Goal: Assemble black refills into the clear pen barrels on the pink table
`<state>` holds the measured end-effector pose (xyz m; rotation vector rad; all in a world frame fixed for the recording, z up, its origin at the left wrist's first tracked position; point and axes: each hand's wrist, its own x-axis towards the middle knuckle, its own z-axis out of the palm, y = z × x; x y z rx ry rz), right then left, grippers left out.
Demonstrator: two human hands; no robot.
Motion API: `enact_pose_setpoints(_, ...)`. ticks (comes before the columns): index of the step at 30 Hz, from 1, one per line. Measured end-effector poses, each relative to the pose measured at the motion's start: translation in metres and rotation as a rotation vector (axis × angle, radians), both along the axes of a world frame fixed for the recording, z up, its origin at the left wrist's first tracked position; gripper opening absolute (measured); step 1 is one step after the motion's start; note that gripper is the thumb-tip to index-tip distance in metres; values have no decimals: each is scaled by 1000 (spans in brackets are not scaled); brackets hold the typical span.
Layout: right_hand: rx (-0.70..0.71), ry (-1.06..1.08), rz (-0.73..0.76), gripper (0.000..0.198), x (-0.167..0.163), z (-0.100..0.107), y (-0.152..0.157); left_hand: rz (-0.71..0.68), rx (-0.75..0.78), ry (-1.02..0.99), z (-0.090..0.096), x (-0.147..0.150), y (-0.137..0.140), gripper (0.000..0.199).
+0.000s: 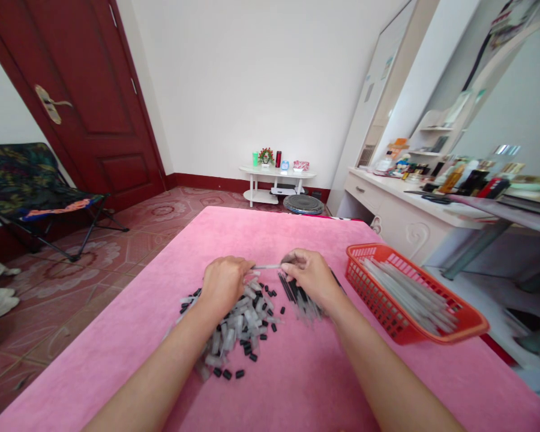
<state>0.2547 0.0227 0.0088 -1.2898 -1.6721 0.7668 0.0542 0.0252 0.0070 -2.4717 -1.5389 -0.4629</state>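
Observation:
Between my two hands runs a thin, pale translucent stick, level above the pink cloth. My left hand pinches its left end and my right hand its right end. Below and around my left hand spreads a pile of clear caps mixed with small black plugs. Several slim black-and-clear sticks lie under my right hand, partly hidden by it. To the right, an orange-red plastic basket holds many pale translucent sticks.
The pink cloth covers the table. A dressing table crowded with bottles stands at the right, a folding chair at the left by the dark red door. A small white stand is against the back wall.

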Motion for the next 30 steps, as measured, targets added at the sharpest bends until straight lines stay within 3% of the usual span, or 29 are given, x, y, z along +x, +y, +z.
enact_pose_setpoints(3, -86, -49, -5, 23, 1, -1, 0, -1, 11, 9, -1, -1, 1, 28)
enact_pose_setpoints(6, -40, -99, -24, 34, 3, -4, 2, 1, 20, 18, -2, -4, 2, 31)
enact_pose_setpoints(10, 10, -44, -29, 19, 3, -7, 4, 27, 21, 24, -1, -6, 3, 33)
enact_pose_setpoints(14, -58, -50, -34, 31, 0, -4, 1, 28, 13, 33, 1, -6, 4, 33)
enact_pose_setpoints(24, 34, -140, -43, 31, 0, -4, -1, 22, -4, 12, 2, -3, 1, 32)
enact_pose_setpoints(28, 66, -92, -4, 9, -1, -6, 0, 6, -13, 9, 0, -5, 2, 32)
enact_pose_setpoints(30, 43, -71, 7, 12, -2, -6, 0, 5, -10, 3, 0, -6, 3, 33)
